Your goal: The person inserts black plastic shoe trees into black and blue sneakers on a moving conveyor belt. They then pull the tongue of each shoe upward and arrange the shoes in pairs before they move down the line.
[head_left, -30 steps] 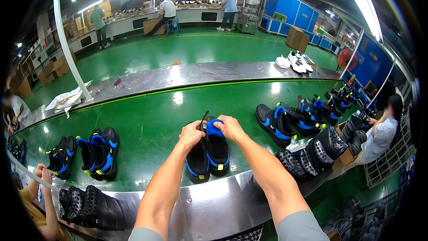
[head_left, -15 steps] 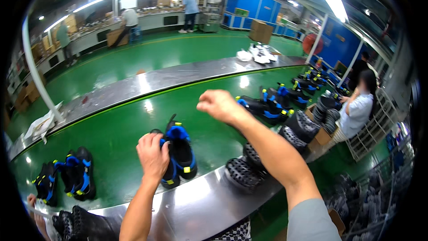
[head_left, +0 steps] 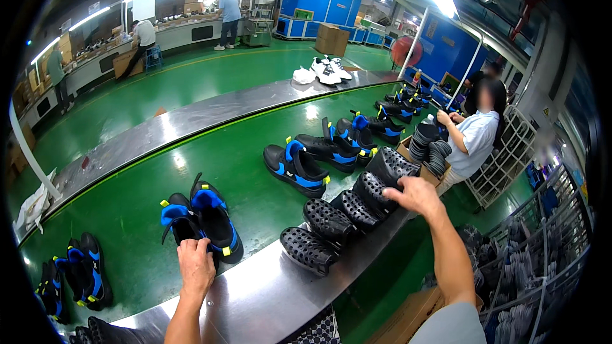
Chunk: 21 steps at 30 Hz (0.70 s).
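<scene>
On glossy green belt (head_left: 254, 216): black-blue shoes (head_left: 218, 222), padded collars, before you | your left hand (head_left: 196, 262): fingers curled over one heel, pinch can't be told | your right hand (head_left: 419, 197): part-spread, thumb apart, at hole-studded, round-toed black forms (head_left: 327, 218), contact unclear | forms along smooth steel ledge (head_left: 255, 296)

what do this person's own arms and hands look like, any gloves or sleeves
The left hand and right hand are ungloved, with no watch or bracelet visible on either wrist. A plain grey sleeve covers the upper right arm, leaving that forearm bare; the left sleeve is out of view.
</scene>
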Each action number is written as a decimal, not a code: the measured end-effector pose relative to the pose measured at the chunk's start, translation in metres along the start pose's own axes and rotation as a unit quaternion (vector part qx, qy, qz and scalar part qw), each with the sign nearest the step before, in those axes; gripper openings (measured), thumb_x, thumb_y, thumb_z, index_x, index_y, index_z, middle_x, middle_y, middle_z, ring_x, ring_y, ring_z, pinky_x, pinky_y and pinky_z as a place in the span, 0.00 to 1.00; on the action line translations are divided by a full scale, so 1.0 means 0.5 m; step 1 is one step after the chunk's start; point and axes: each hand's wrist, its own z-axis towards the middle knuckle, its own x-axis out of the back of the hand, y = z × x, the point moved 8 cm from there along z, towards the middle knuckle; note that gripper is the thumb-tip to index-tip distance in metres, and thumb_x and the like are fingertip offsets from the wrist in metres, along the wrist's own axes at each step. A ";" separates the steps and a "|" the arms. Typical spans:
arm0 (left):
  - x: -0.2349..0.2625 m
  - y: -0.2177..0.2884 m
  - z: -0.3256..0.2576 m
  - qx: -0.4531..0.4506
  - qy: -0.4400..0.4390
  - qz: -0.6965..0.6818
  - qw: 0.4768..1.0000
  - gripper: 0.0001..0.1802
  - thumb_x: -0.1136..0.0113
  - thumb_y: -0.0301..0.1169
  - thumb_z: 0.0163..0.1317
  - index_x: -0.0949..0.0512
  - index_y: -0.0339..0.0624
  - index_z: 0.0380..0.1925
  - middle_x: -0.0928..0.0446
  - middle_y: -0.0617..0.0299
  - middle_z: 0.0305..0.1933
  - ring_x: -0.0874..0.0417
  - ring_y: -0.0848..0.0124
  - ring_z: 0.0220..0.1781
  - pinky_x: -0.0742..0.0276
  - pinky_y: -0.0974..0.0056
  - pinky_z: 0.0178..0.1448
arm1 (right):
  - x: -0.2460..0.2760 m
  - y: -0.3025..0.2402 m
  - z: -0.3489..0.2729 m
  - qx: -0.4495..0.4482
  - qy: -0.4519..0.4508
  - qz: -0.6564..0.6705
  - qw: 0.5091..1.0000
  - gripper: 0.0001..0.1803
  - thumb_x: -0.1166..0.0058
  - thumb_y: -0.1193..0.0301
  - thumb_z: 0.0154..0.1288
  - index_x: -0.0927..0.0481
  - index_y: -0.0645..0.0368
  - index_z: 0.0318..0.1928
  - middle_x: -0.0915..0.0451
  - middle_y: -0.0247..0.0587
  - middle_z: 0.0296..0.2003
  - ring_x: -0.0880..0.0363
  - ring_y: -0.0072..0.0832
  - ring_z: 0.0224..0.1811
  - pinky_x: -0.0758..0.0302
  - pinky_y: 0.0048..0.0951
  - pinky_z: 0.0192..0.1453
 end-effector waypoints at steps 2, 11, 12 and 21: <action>0.015 0.022 0.001 -0.004 0.021 0.017 1.000 0.19 0.33 0.20 0.49 0.20 0.37 0.44 0.25 0.49 0.45 0.25 0.50 0.54 0.31 0.49 0.59 | -0.033 -0.001 -0.022 -0.010 -0.015 -0.020 1.000 0.40 0.44 0.32 0.58 0.16 0.64 0.39 0.15 0.58 0.39 0.16 0.54 0.47 0.21 0.50 0.53; 0.116 0.024 0.068 0.002 0.148 -0.025 0.989 0.25 0.32 0.21 0.52 0.24 0.36 0.53 0.25 0.45 0.56 0.25 0.47 0.59 0.27 0.49 0.64 | 0.100 -0.113 -0.063 0.128 0.190 0.055 0.972 0.25 0.35 0.51 0.62 0.18 0.65 0.37 0.17 0.56 0.34 0.17 0.53 0.40 0.21 0.48 0.45; 0.122 0.017 0.095 0.006 0.156 -0.015 0.988 0.28 0.31 0.22 0.53 0.25 0.37 0.57 0.26 0.45 0.58 0.25 0.47 0.60 0.28 0.49 0.65 | 0.130 -0.163 -0.070 0.176 0.203 0.109 0.957 0.23 0.34 0.54 0.62 0.18 0.65 0.39 0.17 0.56 0.34 0.17 0.53 0.40 0.21 0.47 0.45; -0.019 -0.178 0.261 0.179 -0.192 0.038 0.964 0.21 0.32 0.42 0.54 0.15 0.43 0.46 0.14 0.48 0.42 0.16 0.51 0.50 0.29 0.49 0.56 | -0.078 -0.689 -0.100 0.355 -0.315 0.203 0.857 0.37 0.48 0.43 0.71 0.20 0.74 0.35 0.23 0.59 0.26 0.22 0.40 0.31 0.26 0.42 0.40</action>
